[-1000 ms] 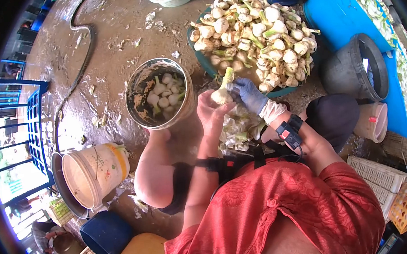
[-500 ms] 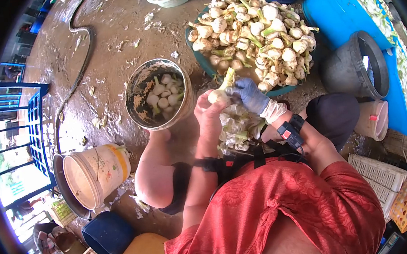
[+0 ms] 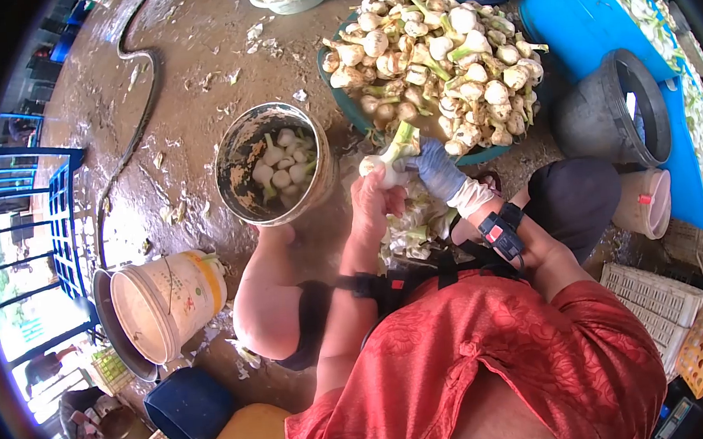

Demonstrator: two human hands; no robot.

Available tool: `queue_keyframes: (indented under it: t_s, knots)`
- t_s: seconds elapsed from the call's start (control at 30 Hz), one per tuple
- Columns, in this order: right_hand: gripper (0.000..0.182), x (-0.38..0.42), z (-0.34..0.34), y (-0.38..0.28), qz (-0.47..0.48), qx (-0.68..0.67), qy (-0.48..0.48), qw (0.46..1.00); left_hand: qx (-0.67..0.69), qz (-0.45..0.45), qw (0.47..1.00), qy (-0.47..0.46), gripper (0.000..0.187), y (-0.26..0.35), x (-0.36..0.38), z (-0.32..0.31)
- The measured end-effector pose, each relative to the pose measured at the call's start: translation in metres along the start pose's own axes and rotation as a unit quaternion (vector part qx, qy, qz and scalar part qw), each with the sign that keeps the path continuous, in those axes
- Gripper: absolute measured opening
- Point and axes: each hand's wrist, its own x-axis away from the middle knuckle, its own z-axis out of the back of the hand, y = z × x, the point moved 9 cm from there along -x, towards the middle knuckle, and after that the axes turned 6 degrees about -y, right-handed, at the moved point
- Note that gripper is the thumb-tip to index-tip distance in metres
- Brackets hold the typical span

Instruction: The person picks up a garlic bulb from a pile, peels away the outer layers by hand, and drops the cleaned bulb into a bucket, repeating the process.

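A garlic bulb (image 3: 374, 166) with a green-white stalk is held up between my two hands. The fingertips of my bare left hand (image 3: 377, 199) are against the bulb from below. My right hand (image 3: 438, 170), in a bluish glove, is closed on it near the base of the stalk. Beyond them, a green tub (image 3: 349, 108) is heaped with unpeeled garlic (image 3: 446, 55). To the left, a round bucket (image 3: 323, 172) holds several clean white bulbs (image 3: 285, 163). Peeled skins (image 3: 411, 235) lie in a pile below my hands.
A black bucket (image 3: 592, 122) and a blue bin (image 3: 591, 11) stand at right. White buckets (image 3: 172, 300), a dark blue container (image 3: 189, 406) and a yellow one (image 3: 244, 434) are at lower left. A hose (image 3: 127, 150) crosses the wet floor (image 3: 191, 75).
My left hand has turned and shifted slightly right and down on the bulb. The stalk now leans further to the right, and my gloved hand has moved slightly right.
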Motion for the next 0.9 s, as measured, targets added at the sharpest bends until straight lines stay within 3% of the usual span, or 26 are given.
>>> queue_keyframes:
  t_s: [0.13,0.17,0.2,0.23,0.27,0.3,0.33,0.37,0.4,0.43,0.47,0.57,0.7,0.77,0.83,0.9]
  knots:
    - [0.02,0.004,0.003,-0.016,0.009,0.086,-0.018,0.996,0.036,0.008,0.998,-0.043,0.048,-0.001,-0.001,-0.001]
    - [0.02,0.008,0.0,-0.033,0.103,0.275,-0.023,0.956,0.012,0.017,0.999,-0.029,0.051,-0.003,-0.004,0.004]
    - [0.019,0.015,-0.01,-0.044,0.191,0.451,-0.027,0.872,0.012,0.017,0.999,-0.029,0.051,-0.006,-0.005,0.004]
    - [0.017,0.022,-0.015,-0.047,0.248,0.52,-0.007,0.818,0.023,0.007,1.0,0.012,0.051,-0.007,-0.004,0.006]
    - [0.017,0.026,-0.011,-0.042,0.25,0.518,-0.013,0.818,0.035,-0.006,0.998,0.058,0.052,-0.007,-0.003,0.009]
    - [0.016,0.029,-0.011,-0.037,0.256,0.587,0.011,0.768,0.061,0.05,0.996,0.036,0.052,-0.021,-0.013,0.011]
    - [0.015,0.022,-0.02,-0.03,0.269,0.641,0.028,0.718,0.038,0.025,0.998,0.05,0.049,-0.003,-0.004,-0.002]
    - [0.013,-0.004,0.013,0.004,0.068,0.433,0.046,0.898,-0.053,-0.023,0.991,0.121,0.048,0.007,-0.001,0.008]
    - [0.012,-0.01,0.029,0.022,0.026,0.23,0.096,0.968,-0.066,-0.053,0.99,0.112,0.044,0.024,0.006,-0.002]
    - [0.012,-0.012,0.028,0.022,0.057,0.231,0.086,0.967,-0.136,-0.139,0.977,0.091,0.06,0.025,0.0,-0.002]
    - [0.012,-0.011,0.024,0.016,0.09,0.235,0.085,0.964,-0.074,-0.173,0.979,0.075,0.071,0.019,-0.006,-0.003]
    - [0.013,-0.01,0.012,0.008,0.113,0.25,0.067,0.959,-0.101,-0.146,0.979,0.101,0.061,0.021,-0.002,0.006]
    - [0.014,-0.009,0.015,0.013,0.018,0.213,0.056,0.975,-0.08,-0.136,0.986,0.052,0.049,0.033,0.007,0.001]
    - [0.018,-0.008,0.013,0.018,0.013,0.02,0.052,0.998,0.001,-0.09,0.996,0.023,0.048,0.019,0.0,0.009]
    - [0.02,-0.003,0.0,0.006,0.011,0.012,0.026,1.0,0.086,-0.01,0.996,-0.022,0.052,0.005,-0.004,0.009]
    - [0.019,-0.003,0.003,0.005,0.015,0.072,0.021,0.997,0.031,-0.037,0.998,0.028,0.052,0.012,-0.002,0.018]
